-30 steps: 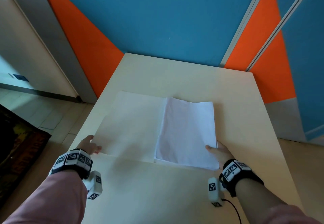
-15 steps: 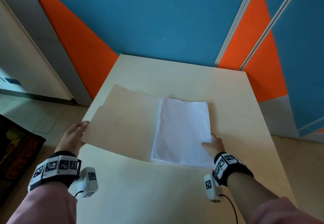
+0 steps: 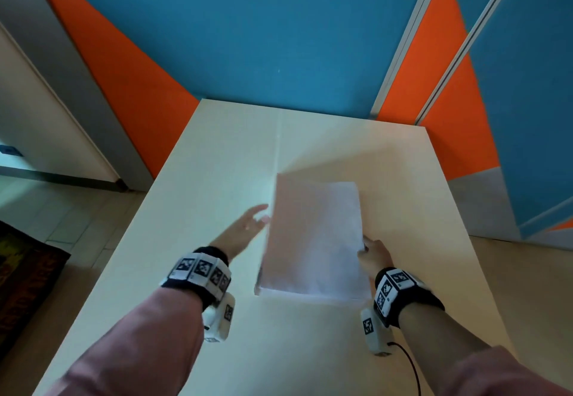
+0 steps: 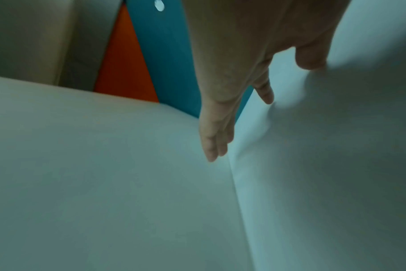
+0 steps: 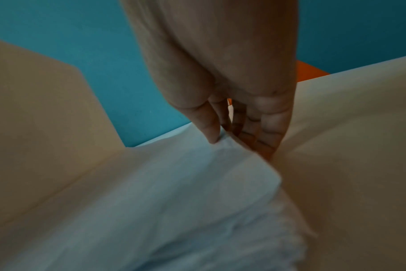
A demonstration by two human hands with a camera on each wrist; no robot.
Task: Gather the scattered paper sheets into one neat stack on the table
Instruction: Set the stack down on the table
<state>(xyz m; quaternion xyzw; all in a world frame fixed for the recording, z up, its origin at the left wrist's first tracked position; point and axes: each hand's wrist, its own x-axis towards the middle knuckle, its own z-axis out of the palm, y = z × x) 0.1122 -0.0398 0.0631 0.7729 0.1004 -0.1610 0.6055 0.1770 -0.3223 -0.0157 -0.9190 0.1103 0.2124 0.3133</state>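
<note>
Blue-and-orange walls back the pale table [image 3: 217, 178]. Left hand [image 3: 248, 228], fingers straight, lays a sheet [image 3: 297, 209] onto the stack [image 3: 313, 259]; right hand [image 3: 373, 256] pinches the stack's edge beside it. Release gently, then square the edges.

white paper sheets [image 3: 313, 240], beige table [image 3: 217, 178]

The right hand [image 5: 223, 88] is seen from the wrist, its thumb [image 5: 209, 126] pressed on top of the white paper stack [image 5: 174, 192] and its fingers [image 5: 262, 132] tucked beneath the edge. A raised sheet [image 5: 42, 113] is seen at left, the pale table [image 5: 359, 146] at right, and a blue wall [image 5: 58, 33] behind.
</note>
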